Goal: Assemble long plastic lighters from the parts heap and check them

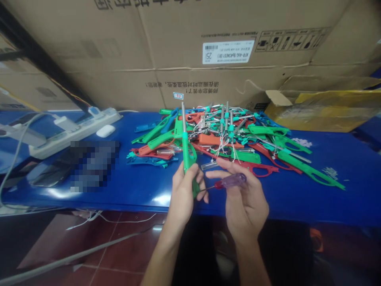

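Closed around the handle of a green long-nosed lighter (186,153), my left hand (185,188) keeps it upright with its metal tube pointing up. My right hand (245,202) grips a screwdriver (233,181) with a clear purple handle and a red collar. The screwdriver's thin shaft reaches left to the lower end of the lighter's handle; whether the tip sits in a screw cannot be made out. Just beyond both hands lies a heap of lighter parts (208,139): green, red, orange and blue shells, metal tubes, white wires and clear tanks.
A big cardboard box (178,51) stands upright behind the blue table (143,190). At left are a white power strip (74,133), a white earbud case (106,131) and a dark phone (53,171). A taped carton (324,111) sits at the back right. Cables hang below the front edge.
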`<act>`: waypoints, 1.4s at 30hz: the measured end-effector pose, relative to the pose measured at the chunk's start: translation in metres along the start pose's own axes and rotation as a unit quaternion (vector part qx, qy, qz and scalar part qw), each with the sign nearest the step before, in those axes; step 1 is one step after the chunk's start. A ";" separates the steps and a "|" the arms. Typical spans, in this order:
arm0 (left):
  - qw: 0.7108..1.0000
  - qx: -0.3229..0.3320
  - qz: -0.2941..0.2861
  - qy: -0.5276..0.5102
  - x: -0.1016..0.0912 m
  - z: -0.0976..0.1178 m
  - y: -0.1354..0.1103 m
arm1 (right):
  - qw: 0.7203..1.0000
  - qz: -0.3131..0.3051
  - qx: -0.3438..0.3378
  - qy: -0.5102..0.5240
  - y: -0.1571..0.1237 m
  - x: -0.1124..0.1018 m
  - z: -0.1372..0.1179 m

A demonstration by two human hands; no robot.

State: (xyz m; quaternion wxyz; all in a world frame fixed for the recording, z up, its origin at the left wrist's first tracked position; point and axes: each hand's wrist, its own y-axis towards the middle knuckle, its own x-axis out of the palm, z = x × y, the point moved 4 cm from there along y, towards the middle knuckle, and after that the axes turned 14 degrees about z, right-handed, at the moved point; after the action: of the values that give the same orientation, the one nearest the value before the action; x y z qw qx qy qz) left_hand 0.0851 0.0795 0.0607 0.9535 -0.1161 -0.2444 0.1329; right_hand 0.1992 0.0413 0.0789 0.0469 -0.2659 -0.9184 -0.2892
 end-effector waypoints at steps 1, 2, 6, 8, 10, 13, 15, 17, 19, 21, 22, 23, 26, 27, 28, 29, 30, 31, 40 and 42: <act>1.000 0.001 -0.001 0.000 0.000 -0.001 0.000 | 1.000 0.005 0.011 0.023 -0.001 0.001 0.001; 1.000 0.001 -0.002 -0.001 0.000 -0.001 0.000 | 0.999 0.011 0.018 0.036 -0.002 0.001 0.002; 1.000 0.001 -0.012 -0.003 0.000 0.000 0.000 | 0.997 0.052 0.003 0.057 -0.003 0.000 0.005; 1.000 0.004 -0.013 0.004 -0.001 0.001 -0.001 | 0.997 0.053 -0.021 0.053 -0.002 -0.001 0.004; 1.000 0.005 -0.013 0.009 -0.001 0.001 0.000 | 0.997 0.059 -0.047 0.016 -0.002 -0.003 0.002; 1.000 0.007 -0.019 0.002 0.000 0.001 0.000 | 0.992 0.081 -0.086 -0.051 -0.001 -0.001 -0.004; 1.000 0.010 -0.024 -0.003 0.002 0.001 -0.001 | 0.986 0.092 -0.111 -0.086 -0.004 0.003 -0.007; 1.000 0.007 -0.025 -0.006 0.002 0.003 -0.002 | 0.980 0.096 -0.136 -0.112 -0.013 0.003 -0.009; 1.000 0.003 -0.017 -0.013 0.002 0.005 -0.003 | 0.972 0.100 -0.169 -0.125 -0.034 -0.007 -0.007; 1.000 0.002 -0.005 -0.025 0.002 0.007 -0.004 | 0.962 0.095 -0.219 -0.135 -0.071 -0.026 -0.001; 1.000 0.003 0.001 -0.030 0.001 0.008 -0.004 | 0.958 0.040 -0.243 -0.150 -0.094 -0.034 0.005; 0.999 0.003 0.005 -0.034 0.001 0.009 -0.004 | 0.953 -0.017 -0.241 -0.184 -0.117 -0.042 0.014; 0.999 -0.001 0.010 -0.038 0.001 0.010 -0.004 | 0.926 -0.077 -0.095 -0.357 -0.177 -0.078 0.054; 0.999 -0.004 0.010 -0.039 0.001 0.010 -0.004 | 0.899 -0.128 -0.005 -0.419 -0.195 -0.088 0.070; 0.999 -0.006 0.009 -0.040 0.001 0.009 -0.004 | 0.880 -0.160 0.055 -0.443 -0.209 -0.097 0.082; 0.999 -0.006 0.008 -0.041 0.001 0.009 -0.004 | 0.865 -0.194 0.110 -0.450 -0.220 -0.104 0.091; 0.999 -0.005 0.005 -0.042 0.002 0.009 -0.004 | 0.854 -0.214 0.154 -0.448 -0.229 -0.110 0.097; 0.999 -0.004 0.003 -0.042 0.002 0.009 -0.004 | 0.848 -0.222 0.189 -0.443 -0.234 -0.114 0.101; 0.999 -0.004 -0.015 -0.031 0.002 0.008 -0.002 | 0.786 -0.268 0.348 -0.434 -0.233 -0.112 0.102; 0.999 0.003 -0.021 -0.030 0.003 0.009 -0.002 | 0.791 -0.281 0.351 -0.415 -0.227 -0.109 0.101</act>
State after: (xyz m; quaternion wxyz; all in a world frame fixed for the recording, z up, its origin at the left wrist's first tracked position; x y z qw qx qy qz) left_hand 0.0833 0.0797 0.0703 0.9485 -0.1044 -0.2753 0.1170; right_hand 0.1822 -0.1101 -0.1461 -0.3317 -0.0560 -0.9222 0.1907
